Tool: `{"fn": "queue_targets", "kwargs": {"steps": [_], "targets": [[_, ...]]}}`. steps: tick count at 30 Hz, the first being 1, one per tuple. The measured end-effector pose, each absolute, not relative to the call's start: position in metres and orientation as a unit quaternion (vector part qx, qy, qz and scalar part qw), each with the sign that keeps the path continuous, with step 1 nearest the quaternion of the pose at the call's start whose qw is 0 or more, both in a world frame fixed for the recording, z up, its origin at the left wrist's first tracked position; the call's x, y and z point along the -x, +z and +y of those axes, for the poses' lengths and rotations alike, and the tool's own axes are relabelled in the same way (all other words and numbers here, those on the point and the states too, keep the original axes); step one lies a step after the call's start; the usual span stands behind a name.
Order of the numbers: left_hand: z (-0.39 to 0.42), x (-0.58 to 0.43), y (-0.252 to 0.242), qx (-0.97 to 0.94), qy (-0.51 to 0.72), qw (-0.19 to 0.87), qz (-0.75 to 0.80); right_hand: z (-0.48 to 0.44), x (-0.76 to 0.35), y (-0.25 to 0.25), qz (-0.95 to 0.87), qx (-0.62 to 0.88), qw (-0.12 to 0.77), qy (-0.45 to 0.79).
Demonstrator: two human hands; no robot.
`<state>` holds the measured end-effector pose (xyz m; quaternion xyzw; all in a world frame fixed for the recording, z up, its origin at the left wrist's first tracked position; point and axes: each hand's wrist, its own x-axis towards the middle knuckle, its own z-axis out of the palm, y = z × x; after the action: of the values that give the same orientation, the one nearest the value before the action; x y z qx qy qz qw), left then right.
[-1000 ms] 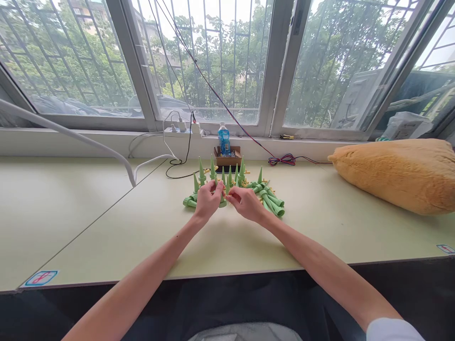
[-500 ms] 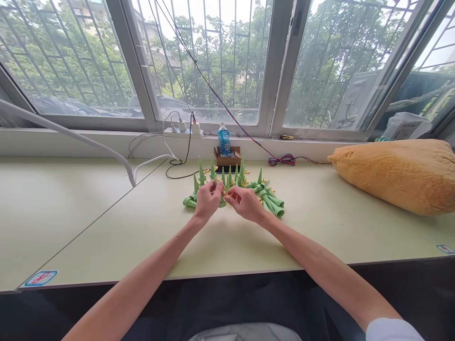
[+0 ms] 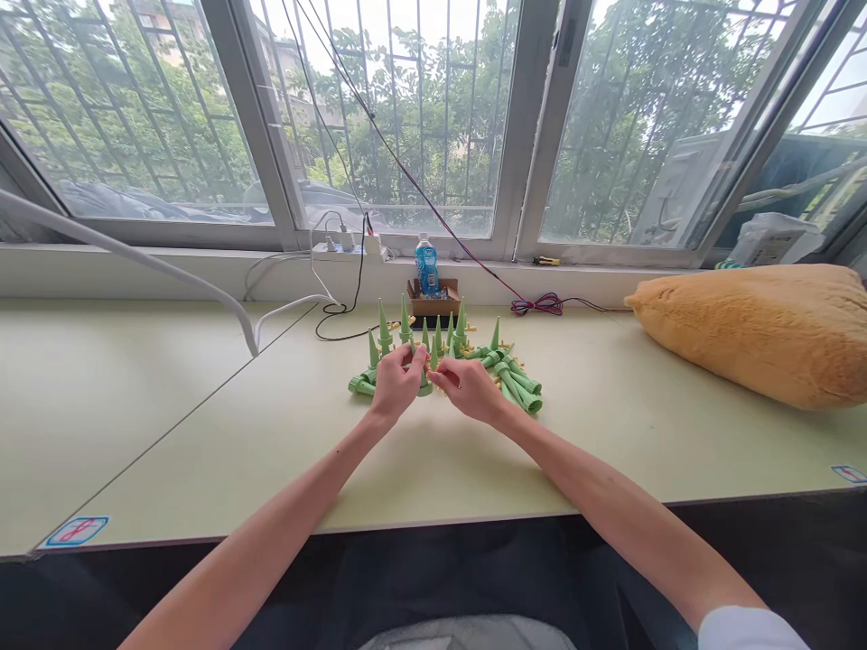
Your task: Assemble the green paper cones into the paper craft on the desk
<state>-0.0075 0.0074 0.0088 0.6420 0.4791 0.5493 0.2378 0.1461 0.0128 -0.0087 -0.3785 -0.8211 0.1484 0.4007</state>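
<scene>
My left hand [image 3: 396, 384] is closed around a green plant watering spike [image 3: 425, 389], whose wide round end shows below the fingers. Against its side, the fingertips of my right hand [image 3: 469, 388] are pinched together, with what looks like a small yellow valve mostly hidden between them. Behind both hands, several green spikes [image 3: 384, 330] with yellow valves stand point up. More spikes [image 3: 526, 394] lie in a heap beside my right hand, and another one [image 3: 361, 386] lies left of my left hand.
A small cardboard box [image 3: 433, 307] holding a blue bottle [image 3: 426, 268] sits behind the spikes. A tied cable bundle [image 3: 536, 306] lies near the sill, a power strip [image 3: 349, 250] rests on it. A large tan plush cushion [image 3: 751, 334] occupies the right side.
My right fingertips have shifted very slightly and stay pinched beside the spike. My left hand keeps its hold; the other spikes stay where they were.
</scene>
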Motion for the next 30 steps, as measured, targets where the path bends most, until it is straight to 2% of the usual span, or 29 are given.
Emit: {"fn": "queue_targets", "kwargs": {"steps": [30], "targets": [[0.0084, 0.0074, 0.007, -0.652, 0.545, 0.237, 0.471, 0.0104, -0.1456, -0.0091, -0.83, 0.374, 0.388, 0.143]]}}
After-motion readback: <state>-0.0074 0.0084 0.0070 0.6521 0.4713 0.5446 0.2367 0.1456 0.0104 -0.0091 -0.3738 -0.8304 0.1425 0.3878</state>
